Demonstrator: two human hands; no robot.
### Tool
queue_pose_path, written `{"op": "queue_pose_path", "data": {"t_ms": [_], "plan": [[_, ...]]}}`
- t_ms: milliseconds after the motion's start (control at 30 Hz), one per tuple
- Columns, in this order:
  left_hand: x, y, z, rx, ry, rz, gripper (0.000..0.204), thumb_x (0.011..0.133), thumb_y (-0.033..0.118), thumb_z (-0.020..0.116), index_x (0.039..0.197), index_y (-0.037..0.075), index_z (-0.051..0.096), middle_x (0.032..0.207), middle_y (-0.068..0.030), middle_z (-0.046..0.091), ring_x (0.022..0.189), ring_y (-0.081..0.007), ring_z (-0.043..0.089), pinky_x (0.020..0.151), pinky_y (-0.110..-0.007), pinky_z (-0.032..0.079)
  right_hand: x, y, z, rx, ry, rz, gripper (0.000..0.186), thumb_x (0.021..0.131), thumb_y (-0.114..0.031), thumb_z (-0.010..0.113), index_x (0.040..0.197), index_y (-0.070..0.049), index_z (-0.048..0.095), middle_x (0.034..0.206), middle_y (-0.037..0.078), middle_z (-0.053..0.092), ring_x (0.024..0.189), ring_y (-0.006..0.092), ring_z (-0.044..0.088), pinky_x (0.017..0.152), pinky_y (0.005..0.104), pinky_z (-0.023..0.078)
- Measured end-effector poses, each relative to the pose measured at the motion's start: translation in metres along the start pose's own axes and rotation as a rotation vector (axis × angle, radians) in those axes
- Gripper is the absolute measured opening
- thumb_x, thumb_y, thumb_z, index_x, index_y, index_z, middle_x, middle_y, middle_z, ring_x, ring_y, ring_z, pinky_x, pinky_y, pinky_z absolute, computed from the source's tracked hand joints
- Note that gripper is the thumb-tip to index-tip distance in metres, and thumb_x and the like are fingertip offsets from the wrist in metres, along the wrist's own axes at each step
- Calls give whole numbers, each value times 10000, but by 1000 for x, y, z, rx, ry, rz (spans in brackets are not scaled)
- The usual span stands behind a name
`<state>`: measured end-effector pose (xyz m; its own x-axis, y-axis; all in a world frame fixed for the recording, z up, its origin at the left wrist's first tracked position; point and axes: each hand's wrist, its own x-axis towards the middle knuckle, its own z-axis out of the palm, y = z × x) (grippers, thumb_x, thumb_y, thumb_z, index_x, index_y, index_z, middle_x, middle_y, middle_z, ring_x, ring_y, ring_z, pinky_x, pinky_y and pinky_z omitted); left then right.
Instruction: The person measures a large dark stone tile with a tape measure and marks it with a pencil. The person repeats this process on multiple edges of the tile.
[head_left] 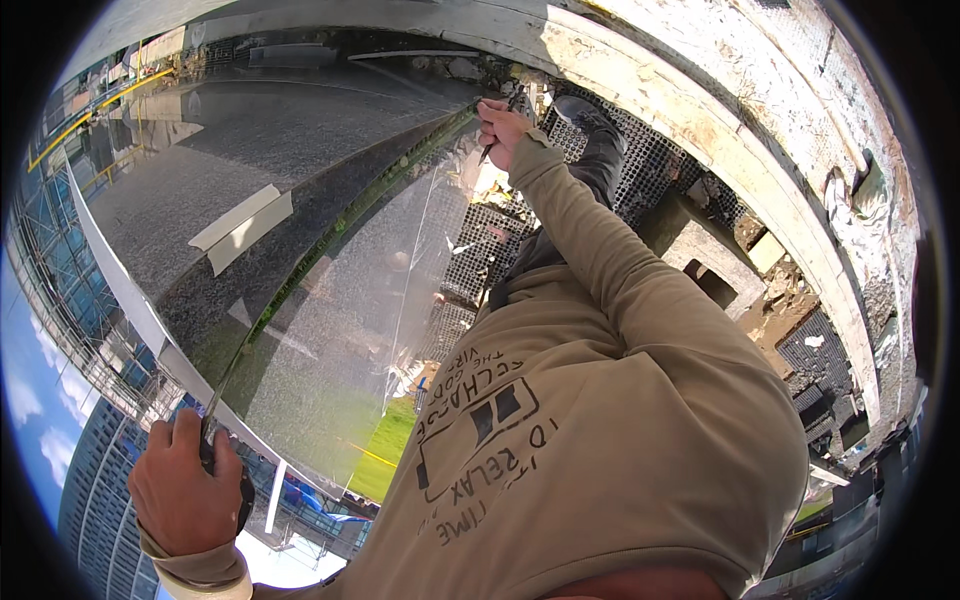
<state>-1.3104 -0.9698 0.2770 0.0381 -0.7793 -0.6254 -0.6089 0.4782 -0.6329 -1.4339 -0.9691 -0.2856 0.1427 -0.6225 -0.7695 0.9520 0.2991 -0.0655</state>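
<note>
A narrow greenish strip, which looks like a tape measure blade (pixel 340 222), runs along the edge of a dark grey speckled panel (pixel 290 135). At its near left end my left hand (pixel 190 490) is closed around a dark tape measure case (pixel 246 500), mostly hidden by the fingers. My right hand (pixel 505 128) reaches to the strip's far end, fingers pinched together there. A thin dark pen-like stick (pixel 485 155) pokes out of the same hand. Beige masking tape (pixel 240 225) is stuck on the panel's surface.
Black perforated mats (pixel 485 255) lie beyond the panel, with rubble and a concrete block (pixel 705 262) beside them. A long pale concrete ledge (pixel 700 130) curves along the far right. A yellow rail (pixel 100 115), scaffolding (pixel 60 250) and a tall building (pixel 105 510) stand at the left.
</note>
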Motion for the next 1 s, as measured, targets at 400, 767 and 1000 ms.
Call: {"op": "queue_pose_path", "data": {"t_ms": [400, 767, 1000], "plan": [[-46, 4, -22, 355, 417, 98, 121, 897, 71, 541, 949, -17, 604, 817, -173, 550, 688, -339, 561, 608, -417, 450, 61, 102, -39, 171, 27, 98, 180, 938, -117, 637, 1094, -120, 548, 809, -29, 506, 593, 69, 367, 523, 246, 330], [-37, 3, -23, 494, 484, 154, 159, 883, 155, 573, 818, 35, 655, 714, -129, 578, 555, -290, 560, 473, -371, 447, 64, 108, -28, 110, 54, 108, 218, 948, -131, 621, 1153, -109, 550, 853, -9, 523, 598, 78, 374, 509, 264, 326], [-32, -19, -17, 448, 484, 125, 163, 930, 152, 545, 873, 41, 650, 773, -109, 595, 651, -263, 581, 563, -352, 470, 63, 107, -29, 21, 29, 104, 233, 965, -181, 606, 1171, -90, 545, 862, 11, 551, 607, 86, 384, 514, 271, 342]]}}
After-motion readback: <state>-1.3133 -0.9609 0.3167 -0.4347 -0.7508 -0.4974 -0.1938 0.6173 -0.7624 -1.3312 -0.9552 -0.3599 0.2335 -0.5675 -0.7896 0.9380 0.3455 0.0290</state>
